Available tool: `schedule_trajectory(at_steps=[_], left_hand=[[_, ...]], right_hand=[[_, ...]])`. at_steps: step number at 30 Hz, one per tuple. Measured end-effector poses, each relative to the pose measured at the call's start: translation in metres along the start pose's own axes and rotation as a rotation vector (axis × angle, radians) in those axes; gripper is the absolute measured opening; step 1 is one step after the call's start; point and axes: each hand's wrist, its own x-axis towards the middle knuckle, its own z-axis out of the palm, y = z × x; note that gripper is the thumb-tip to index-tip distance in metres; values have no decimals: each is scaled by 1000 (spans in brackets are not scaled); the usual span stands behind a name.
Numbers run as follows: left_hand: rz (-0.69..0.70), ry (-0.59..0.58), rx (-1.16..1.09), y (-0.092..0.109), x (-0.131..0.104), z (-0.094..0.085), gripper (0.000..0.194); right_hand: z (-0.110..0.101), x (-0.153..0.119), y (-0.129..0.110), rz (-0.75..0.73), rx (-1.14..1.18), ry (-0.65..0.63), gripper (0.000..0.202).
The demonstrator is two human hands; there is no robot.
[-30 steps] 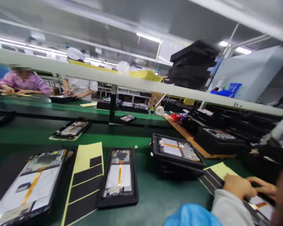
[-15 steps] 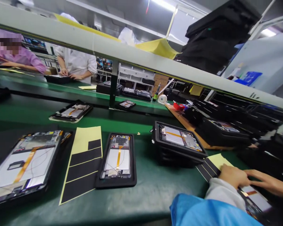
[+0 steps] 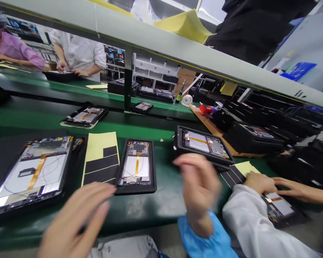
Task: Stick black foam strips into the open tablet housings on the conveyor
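My left hand point(image 3: 78, 215) is raised at the lower left, fingers apart and holding nothing, below the yellow sheet with black strips point(image 3: 101, 156). Blurred by motion, my right hand point(image 3: 197, 179) hovers in front of the stacked black trays point(image 3: 204, 156), its fingers bent; whether it holds something is hidden. Between the hands, an opened tablet point(image 3: 136, 165) with an orange ribbon lies in a black foam tray point(image 3: 153, 182). A larger opened tablet point(image 3: 52, 175) lies at the left, with a small black frame point(image 3: 27, 172) on its white part.
At the right, a co-worker's hands point(image 3: 261, 183) are at another tablet point(image 3: 281, 206), beside a second yellow sheet point(image 3: 244, 167). A white rail point(image 3: 161, 39) crosses above the green bench point(image 3: 140, 211). Two people work across the bench. Another tablet point(image 3: 87, 116) lies farther back.
Both my hands have come into view over the bench's front edge. The camera view has shifted, and the co-worker's white sleeve at the right shows more.
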Motion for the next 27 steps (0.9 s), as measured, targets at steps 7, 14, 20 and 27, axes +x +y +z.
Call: schedule_trajectory(at_steps=[7,14,20,27], left_hand=[[-318,340,461,-98,-324,-144,29],[-402,344,832,-146,-451,-195,27],[-573,580,425,-137,-440,-191,31],[-636,802,-347,-111,-392,-186,34]], right_hand=[[99,-23,79,-177,8,-576,20],[98,-22,76,-4,95,-477,18],[92,-46,53,273,215,-208,17],[95,-39,39,342,326,-380,21]])
